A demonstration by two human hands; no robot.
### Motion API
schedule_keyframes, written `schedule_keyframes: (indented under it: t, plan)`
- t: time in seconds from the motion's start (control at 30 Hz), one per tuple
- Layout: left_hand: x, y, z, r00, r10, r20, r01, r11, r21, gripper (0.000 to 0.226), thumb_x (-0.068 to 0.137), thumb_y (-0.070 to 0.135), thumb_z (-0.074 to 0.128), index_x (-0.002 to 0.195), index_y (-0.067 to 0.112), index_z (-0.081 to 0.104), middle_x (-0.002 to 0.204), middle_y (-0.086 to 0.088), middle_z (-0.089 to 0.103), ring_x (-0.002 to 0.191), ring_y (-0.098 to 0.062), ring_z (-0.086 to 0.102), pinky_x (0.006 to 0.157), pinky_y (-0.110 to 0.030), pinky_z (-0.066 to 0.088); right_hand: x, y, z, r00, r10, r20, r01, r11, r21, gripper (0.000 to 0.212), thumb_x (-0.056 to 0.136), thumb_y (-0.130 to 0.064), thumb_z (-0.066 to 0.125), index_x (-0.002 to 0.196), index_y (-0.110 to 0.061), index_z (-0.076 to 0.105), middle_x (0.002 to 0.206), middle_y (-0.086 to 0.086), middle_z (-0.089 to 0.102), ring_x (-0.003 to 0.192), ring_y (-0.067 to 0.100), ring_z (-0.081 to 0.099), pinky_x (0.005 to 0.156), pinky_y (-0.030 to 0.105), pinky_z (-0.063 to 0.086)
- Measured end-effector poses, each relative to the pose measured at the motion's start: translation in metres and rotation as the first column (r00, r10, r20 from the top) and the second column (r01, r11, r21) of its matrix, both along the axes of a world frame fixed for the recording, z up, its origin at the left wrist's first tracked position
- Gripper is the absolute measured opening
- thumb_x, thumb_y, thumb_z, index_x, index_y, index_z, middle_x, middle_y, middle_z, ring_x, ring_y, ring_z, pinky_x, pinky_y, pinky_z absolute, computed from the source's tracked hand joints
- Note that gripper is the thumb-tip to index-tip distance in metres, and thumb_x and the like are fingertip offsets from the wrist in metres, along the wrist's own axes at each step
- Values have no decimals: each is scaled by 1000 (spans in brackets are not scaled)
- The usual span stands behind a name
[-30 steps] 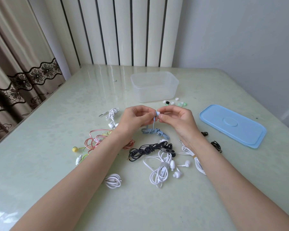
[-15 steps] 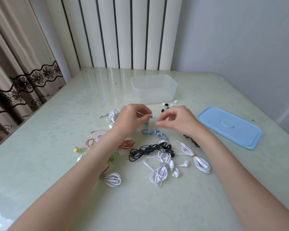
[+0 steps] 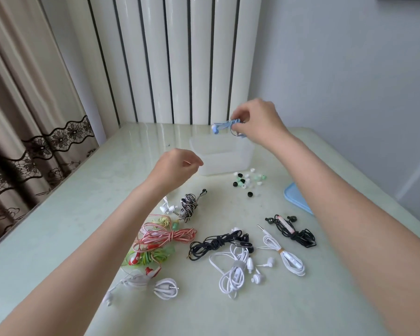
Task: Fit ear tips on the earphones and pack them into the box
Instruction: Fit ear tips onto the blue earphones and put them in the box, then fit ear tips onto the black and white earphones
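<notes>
On the pale green counter (image 3: 58, 238), your clear plastic box (image 3: 222, 157) looks empty. Your right hand (image 3: 257, 120) pinches the bundled blue earphones (image 3: 226, 126) above it; your left hand (image 3: 176, 167) hovers loosely curled, holding nothing.

Bundled light-blue wired earphones (image 3: 224, 126) held above clear plastic box (image 3: 222, 161), open and upright | loose black, white, green silicone ear tips (image 3: 246, 179) scattered just beside box
</notes>
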State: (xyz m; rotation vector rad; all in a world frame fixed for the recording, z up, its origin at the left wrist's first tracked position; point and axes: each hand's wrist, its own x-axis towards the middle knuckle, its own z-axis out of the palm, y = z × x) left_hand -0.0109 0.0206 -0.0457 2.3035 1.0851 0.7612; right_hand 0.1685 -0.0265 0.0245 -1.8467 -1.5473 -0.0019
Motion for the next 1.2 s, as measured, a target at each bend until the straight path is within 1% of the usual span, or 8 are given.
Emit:
schedule_keyframes:
  t: [0.23, 0.37, 0.5, 0.63, 0.8, 1.07, 1.13, 1.2]
  plan:
    - [6, 9, 4, 993, -34, -114, 30, 999, -36, 21, 87, 11, 52, 99, 14, 69, 101, 0, 68, 83, -11, 58, 72, -19, 42, 23, 70, -1, 992, -78, 96, 84, 994, -64, 21, 81, -3, 58, 97, -10, 69, 108, 11, 66, 105, 25, 58, 79, 26, 43]
    - [2, 16, -6, 949, -18, -316, -11, 996, -90, 26, 87, 26, 57, 108, 13, 64, 111, -5, 66, 99, -20, 58, 80, -23, 40, 24, 88, -24, 992, -31, 125, 51, 987, -154, 29, 83, 0, 54, 108, -10, 64, 117, 13, 60, 108, 27, 55, 88, 28, 43]
    - [8, 16, -19, 878, -15, -478, -30, 996, -85, 43, 87, 37, 56, 122, 12, 52, 122, -7, 58, 114, -24, 51, 86, -27, 38, 29, 64, -20, 996, 30, 86, -24, 997, -76, 23, 82, 3, 51, 94, -2, 70, 91, 13, 66, 85, 23, 61, 77, 24, 45]
    - [22, 15, -30, 848, 17, -530, -6, 1000, 21, 36, 87, 23, 55, 120, 8, 53, 120, -11, 57, 111, -28, 52, 85, -30, 41, 36, 21, -38, 987, 140, 76, -95, 899, -428, 14, 77, 0, 61, 84, -3, 72, 66, 4, 65, 48, 1, 53, 53, 13, 43]
    - [29, 6, -31, 945, 23, -327, -5, 998, 56, 20, 84, 12, 56, 102, 13, 63, 101, -4, 68, 97, -25, 60, 83, -31, 42, 34, -12, -76, 979, 171, 114, -83, 836, -542, 13, 72, -11, 73, 84, -8, 71, 69, -7, 60, 61, 3, 52, 58, 8, 38]
    - [33, -8, -24, 963, -52, 265, 144, 928, -344, 26, 92, 8, 47, 115, 14, 57, 69, 3, 49, 70, -15, 48, 66, -19, 39, 41, -19, -89, 999, 46, 16, -39, 954, -296, 14, 73, -1, 63, 78, -11, 72, 74, 2, 65, 51, -4, 51, 54, 0, 36]
    - [35, -10, -23, 922, -54, 382, 213, 897, -387, 25, 93, 6, 43, 108, 18, 59, 69, 2, 43, 72, -16, 43, 73, -21, 38, 33, -19, -82, 973, 31, -230, -64, 989, -137, 15, 74, 0, 63, 76, -14, 68, 69, 0, 62, 49, -2, 52, 54, 5, 39]
    - [36, -12, -26, 883, -20, 470, 261, 851, -456, 24, 91, 4, 44, 99, 20, 60, 75, 0, 46, 77, -18, 43, 78, -27, 36, 17, -21, -77, 744, 115, -658, -154, 988, -1, 19, 79, 5, 60, 77, -13, 63, 69, 3, 60, 55, 7, 56, 54, 15, 47]
